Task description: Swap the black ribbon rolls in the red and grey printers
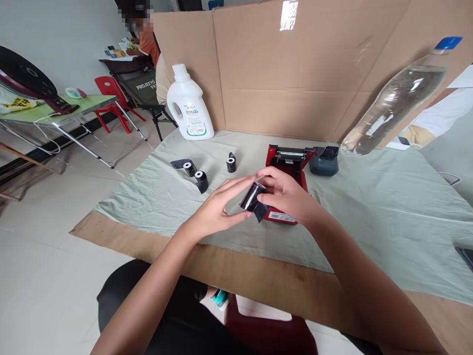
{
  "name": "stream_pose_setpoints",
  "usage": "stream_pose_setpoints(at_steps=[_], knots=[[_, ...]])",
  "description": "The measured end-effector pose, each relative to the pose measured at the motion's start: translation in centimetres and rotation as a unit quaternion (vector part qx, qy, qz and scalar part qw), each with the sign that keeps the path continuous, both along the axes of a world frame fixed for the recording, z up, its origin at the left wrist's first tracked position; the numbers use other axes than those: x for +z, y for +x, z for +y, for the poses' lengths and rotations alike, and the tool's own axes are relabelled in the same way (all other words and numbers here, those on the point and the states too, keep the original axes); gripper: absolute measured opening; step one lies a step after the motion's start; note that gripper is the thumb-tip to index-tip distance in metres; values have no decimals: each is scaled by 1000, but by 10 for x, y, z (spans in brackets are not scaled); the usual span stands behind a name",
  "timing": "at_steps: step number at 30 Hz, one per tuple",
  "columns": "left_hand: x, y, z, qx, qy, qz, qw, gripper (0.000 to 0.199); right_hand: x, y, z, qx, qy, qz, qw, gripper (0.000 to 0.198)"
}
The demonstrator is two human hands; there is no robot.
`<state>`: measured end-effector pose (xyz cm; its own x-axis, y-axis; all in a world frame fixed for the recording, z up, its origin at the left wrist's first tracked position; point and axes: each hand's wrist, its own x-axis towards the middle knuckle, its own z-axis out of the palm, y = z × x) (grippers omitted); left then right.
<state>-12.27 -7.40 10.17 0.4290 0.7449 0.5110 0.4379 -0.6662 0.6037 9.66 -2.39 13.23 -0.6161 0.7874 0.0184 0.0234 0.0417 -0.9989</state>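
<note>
My right hand (284,195) grips a small black roll (251,197), thumb on its near side, and a loose tail of the black strip hangs from it. Around the roll's left side, my left hand (225,204) has fingers stretched and thumb apart; whether it touches the roll I cannot tell. Just behind the right hand lies a red printer-like device (290,158) with its lid raised, partly hidden by that hand. To the left, on the cloth, are more black rolls with white cores: one roll (231,163) alone, and another roll (201,181) beside a third roll (189,168).
A dark blue-grey device (324,161) sits right of the red one. At the back stand a white detergent jug (190,106) and a tilted clear bottle (402,101) against a cardboard screen (277,74). A dark flat object (465,257) lies at the right edge. Another person (146,47) sits far back left.
</note>
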Motion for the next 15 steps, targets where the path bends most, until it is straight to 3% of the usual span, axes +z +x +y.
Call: stream_pose_setpoints(at_steps=[3, 7, 10, 15], knots=[[2, -2, -3, -18, 9, 59, 998, 84, -1, 0, -1, 20, -38, -26, 999, 42], [2, -5, -3, 4, 37, 62, 997, 80, -2, 2, -1, 30, -35, -76, 996, 41], [5, -7, -1, 13, 56, 49, 997, 73, -3, 4, 0, 32, 14, -118, 992, 28], [9, -6, -5, -1, 30, 47, 998, 66, -6, 4, -1, -55, 106, -172, 978, 23]])
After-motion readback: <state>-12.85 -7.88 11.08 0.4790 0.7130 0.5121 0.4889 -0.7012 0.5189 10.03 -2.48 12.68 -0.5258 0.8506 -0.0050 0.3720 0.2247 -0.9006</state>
